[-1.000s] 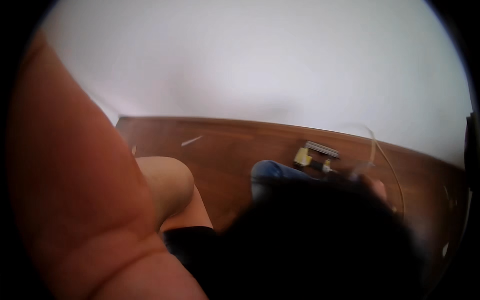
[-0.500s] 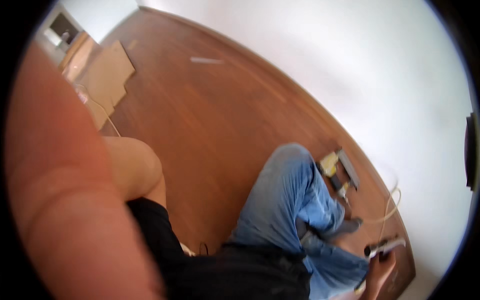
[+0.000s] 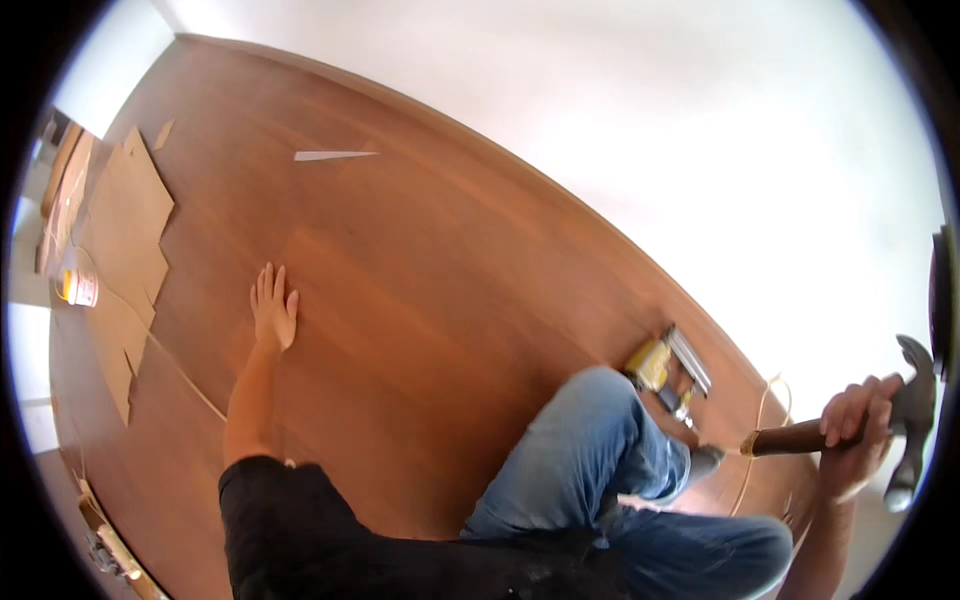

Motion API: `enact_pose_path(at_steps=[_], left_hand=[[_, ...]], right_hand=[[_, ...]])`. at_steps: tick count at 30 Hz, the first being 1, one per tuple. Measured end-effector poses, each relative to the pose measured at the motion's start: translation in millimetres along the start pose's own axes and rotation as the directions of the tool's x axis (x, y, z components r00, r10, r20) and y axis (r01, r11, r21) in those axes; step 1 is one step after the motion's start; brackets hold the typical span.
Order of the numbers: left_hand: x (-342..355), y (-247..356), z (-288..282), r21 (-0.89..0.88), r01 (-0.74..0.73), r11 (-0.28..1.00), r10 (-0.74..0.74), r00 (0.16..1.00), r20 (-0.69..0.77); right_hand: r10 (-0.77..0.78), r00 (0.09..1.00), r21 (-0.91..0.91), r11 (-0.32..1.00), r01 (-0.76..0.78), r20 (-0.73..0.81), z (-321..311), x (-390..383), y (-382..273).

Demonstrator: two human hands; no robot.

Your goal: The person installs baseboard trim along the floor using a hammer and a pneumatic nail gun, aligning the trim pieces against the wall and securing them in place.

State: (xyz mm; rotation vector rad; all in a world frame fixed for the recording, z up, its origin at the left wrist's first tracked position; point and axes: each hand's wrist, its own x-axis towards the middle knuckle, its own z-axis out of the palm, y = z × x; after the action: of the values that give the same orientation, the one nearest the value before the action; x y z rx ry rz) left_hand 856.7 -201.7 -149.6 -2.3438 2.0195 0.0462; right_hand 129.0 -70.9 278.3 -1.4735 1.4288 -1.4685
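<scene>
My left hand (image 3: 272,308) lies flat on the reddish-brown wooden floor (image 3: 400,270), fingers stretched and a little apart, holding nothing. At the right my right hand (image 3: 856,432) is wrapped round a claw hammer (image 3: 790,438), gripping it close to the head. The dark metal head points to the right and the end of the brown handle to the left. Beyond my bent, jeans-clad knee, a yellow and grey nail gun (image 3: 652,365) rests on the floor close to the wall, with neither hand touching it.
A pale hose (image 3: 745,480) curls along the white wall (image 3: 640,110) beside the nail gun. Cardboard sheets (image 3: 125,225) and a small white and yellow bucket (image 3: 80,288) lie at the far left. A thin white strip (image 3: 330,155) is on the floor ahead.
My left hand has gone from close before the camera down to the floor. My right hand has lifted the hammer higher and outward. The view has shifted too.
</scene>
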Motion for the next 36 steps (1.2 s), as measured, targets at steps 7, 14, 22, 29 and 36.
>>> enact_pose_path(at_steps=[7, 14, 22, 29, 36], left_hand=[[15, -8, 0, -0.096, -0.086, 0.992, 0.088, 0.996, 0.02], [24, -15, 6, -0.222, -0.157, 0.962, 0.169, 0.985, 0.038], [24, -39, 9, -0.33, -0.278, 0.902, 0.327, 0.94, 0.102], [21, -44, 8, -0.355, -0.506, 0.786, 0.536, 0.844, -0.017], [28, -38, 27, -0.123, -0.596, 0.794, 0.572, 0.8, -0.18]], right_hand=[[-0.096, 0.987, -0.156, 0.981, 0.116, 0.128, 185, 119, -29], [0.144, 0.931, -0.668, 0.733, 0.127, 0.335, 248, 184, -83], [0.239, 0.971, -0.865, 0.489, -0.116, 0.004, 338, 150, -27], [0.268, 0.955, -0.949, 0.248, -0.197, -0.128, 370, 84, -22], [-0.168, 0.986, -0.996, 0.086, 0.001, -0.013, 298, 88, -86]])
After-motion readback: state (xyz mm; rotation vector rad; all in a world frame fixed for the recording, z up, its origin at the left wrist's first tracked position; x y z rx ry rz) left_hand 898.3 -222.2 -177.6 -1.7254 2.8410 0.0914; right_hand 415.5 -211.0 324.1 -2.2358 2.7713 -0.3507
